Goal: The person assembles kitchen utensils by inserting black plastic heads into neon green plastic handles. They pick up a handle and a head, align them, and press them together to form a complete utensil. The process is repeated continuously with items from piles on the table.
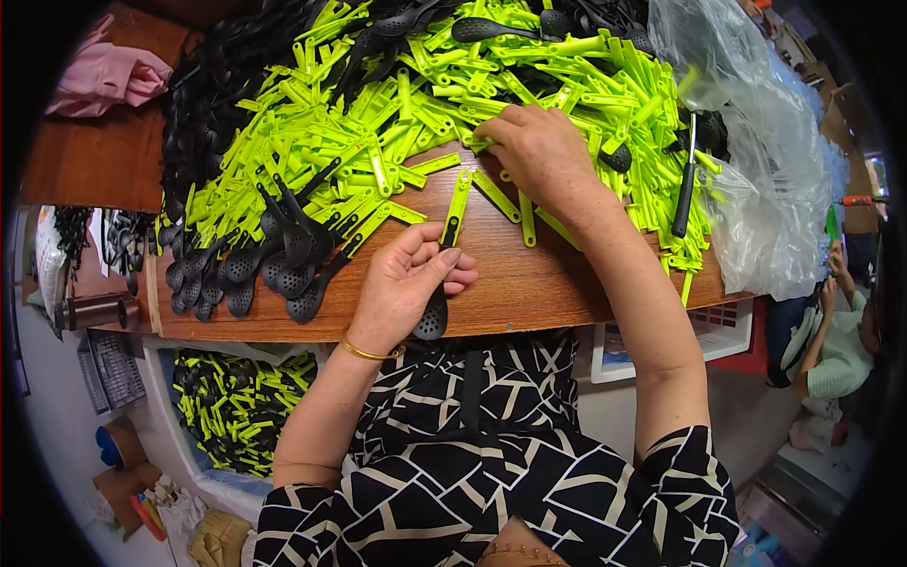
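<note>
Head view, looking down on a wooden desk (pixel 529 283) at which a seated person handles plastic kitchen utensils. The left hand (pixel 406 283) is closed in a loose pinch, thumb over curled fingers, on a slotted spoon (pixel 444 265) whose black perforated bowl hangs just below the hand at the near desk edge and whose lime-green handle sleeve points away from the person. The right hand (pixel 539 151), palm down with fingers curled, rests on the near fringe of a large pile of green handle sleeves (pixel 416 104); whether it has closed on one piece cannot be told. Judged from shape and material, the spoon is light and stiff, of hard moulded plastic, smooth enough to slip under a weak pinch yet not fragile; the best hold appears to be the narrow neck where black shaft meets green sleeve, as here, leaving the sleeve free. The loose sleeves are flat, thin strips that would be lifted singly by their ends. A few sleeves lie apart on the bare wood between the two hands. To the left of the left hand lies a cluster of black slotted spoon heads (pixel 255 265), touching the pile. Beyond and to the right of the right hand sits a clear plastic bag (pixel 765 170). Below the desk, left of the left forearm, a bin of mixed parts (pixel 236 406) is visible.
</note>
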Motion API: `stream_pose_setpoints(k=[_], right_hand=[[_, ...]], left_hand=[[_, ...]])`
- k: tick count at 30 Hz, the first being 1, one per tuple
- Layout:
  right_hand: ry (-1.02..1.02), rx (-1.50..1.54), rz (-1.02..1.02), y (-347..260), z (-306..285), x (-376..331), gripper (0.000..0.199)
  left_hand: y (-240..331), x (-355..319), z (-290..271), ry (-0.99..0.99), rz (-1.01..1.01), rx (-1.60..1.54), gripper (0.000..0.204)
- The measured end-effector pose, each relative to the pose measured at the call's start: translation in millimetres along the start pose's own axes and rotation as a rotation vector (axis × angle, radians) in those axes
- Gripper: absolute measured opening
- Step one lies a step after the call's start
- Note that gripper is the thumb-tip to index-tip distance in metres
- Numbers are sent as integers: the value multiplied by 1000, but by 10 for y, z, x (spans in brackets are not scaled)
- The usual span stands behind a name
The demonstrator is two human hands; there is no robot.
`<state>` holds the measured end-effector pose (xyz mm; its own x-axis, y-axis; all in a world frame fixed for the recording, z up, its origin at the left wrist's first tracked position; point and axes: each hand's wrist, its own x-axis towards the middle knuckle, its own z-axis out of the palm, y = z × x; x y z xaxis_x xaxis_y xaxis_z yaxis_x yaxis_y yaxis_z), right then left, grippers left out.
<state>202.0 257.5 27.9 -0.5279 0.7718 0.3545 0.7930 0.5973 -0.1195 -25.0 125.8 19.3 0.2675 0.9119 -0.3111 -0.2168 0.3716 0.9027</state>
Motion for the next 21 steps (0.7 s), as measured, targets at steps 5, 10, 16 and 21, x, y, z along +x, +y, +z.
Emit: stream_pose_setpoints(k=[5,10,16,21], right_hand=[[-73,46,41,171,-169,-157,12],[235,648,260,359,-314,-442,10],[95,1286,570,277,-436,-530,21],[183,1371,649,95,-459,-533,36]], left_hand=[[-15,16,-84,-11,-28,-40,32],[-13,29,-94,-51,-26,-49,31],[-23,46,-127,-72,-23,-52,31],[-8,45,-91,-54,-24,-16,33]])
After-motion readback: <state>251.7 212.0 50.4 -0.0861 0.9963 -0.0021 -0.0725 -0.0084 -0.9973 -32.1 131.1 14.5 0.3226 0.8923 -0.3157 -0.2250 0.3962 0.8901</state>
